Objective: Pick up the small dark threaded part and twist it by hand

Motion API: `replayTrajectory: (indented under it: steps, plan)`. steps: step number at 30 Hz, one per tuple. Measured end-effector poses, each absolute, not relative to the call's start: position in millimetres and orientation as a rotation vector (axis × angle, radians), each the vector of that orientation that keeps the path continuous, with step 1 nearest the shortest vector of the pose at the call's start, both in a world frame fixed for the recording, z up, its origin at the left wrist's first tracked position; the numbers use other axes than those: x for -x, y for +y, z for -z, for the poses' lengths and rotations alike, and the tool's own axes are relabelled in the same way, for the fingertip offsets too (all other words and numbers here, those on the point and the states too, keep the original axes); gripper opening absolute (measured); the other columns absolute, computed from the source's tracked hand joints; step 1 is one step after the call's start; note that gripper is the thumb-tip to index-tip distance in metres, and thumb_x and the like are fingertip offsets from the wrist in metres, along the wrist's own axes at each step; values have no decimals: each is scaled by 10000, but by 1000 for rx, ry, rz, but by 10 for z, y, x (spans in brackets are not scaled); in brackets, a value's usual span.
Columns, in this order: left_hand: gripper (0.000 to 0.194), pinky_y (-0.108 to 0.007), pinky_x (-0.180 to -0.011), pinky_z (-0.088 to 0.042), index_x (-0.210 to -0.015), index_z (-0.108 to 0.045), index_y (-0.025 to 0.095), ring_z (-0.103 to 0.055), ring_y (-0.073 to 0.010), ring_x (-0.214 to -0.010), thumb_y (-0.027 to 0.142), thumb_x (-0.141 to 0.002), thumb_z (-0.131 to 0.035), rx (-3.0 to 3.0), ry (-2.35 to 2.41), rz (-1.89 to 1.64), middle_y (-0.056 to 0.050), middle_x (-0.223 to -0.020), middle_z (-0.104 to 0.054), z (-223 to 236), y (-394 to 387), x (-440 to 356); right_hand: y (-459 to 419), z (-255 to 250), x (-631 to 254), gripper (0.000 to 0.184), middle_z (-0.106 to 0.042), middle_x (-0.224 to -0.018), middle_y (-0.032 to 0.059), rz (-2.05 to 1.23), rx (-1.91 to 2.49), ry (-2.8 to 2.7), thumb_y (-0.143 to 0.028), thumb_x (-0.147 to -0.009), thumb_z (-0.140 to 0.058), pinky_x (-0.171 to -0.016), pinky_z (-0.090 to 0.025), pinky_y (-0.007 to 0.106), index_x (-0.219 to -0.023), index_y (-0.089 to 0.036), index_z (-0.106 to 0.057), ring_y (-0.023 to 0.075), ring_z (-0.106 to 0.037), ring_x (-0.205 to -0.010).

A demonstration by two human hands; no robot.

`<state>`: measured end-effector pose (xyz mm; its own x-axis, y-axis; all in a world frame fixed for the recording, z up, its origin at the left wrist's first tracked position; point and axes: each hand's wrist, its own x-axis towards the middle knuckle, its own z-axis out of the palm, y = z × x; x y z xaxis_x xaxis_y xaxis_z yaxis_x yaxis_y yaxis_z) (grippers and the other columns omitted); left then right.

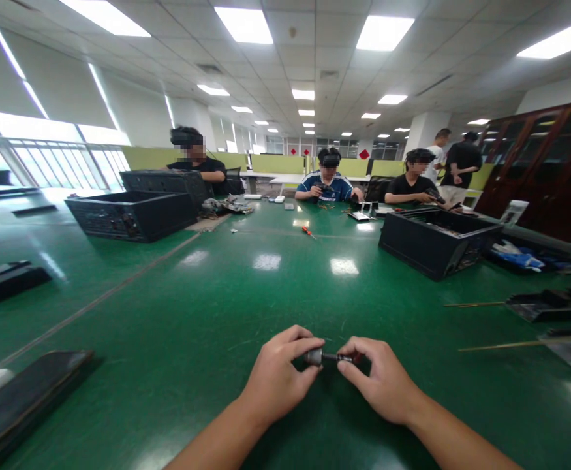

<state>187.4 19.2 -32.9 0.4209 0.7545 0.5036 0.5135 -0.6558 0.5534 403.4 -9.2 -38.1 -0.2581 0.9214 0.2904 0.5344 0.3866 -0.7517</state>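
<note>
Between the thumb and fingers of my left hand point(278, 371) is a small grey metal cylinder point(314, 356), pinched at its sides. A thin dark rod point(331, 357) runs from the cylinder to the right. My right hand point(384, 378) pinches the far end of that rod with thumb and fingertips; something reddish shows faintly behind these fingers. Both hands are close together, low in the middle of the head view, above the green table point(246, 300). Whether rod and cylinder are one piece, I cannot tell.
Black computer cases stand at left point(138, 215) and right point(436, 241). An orange screwdriver point(307, 232) lies farther back. A dark flat panel point(30, 391) is near my left. Dark parts with brass-coloured strips point(549, 303) lie at right. Several people sit or stand beyond.
</note>
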Motion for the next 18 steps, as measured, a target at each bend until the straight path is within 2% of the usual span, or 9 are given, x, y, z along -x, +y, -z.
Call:
replayTrajectory:
  steps: [18]
  plan:
    - [361,-296,-795,-553,-1033,-741,269,-671,-174,-884,74,-731,-705,-2340,1075,-1098,-32,-975,-690,337,210,-1866,-85,392,-4051,41,-677,-788,17,-610,1246,-1920,-179,-832,-625,-727,-449,293,-838,-191,-663,186,-621,-757]
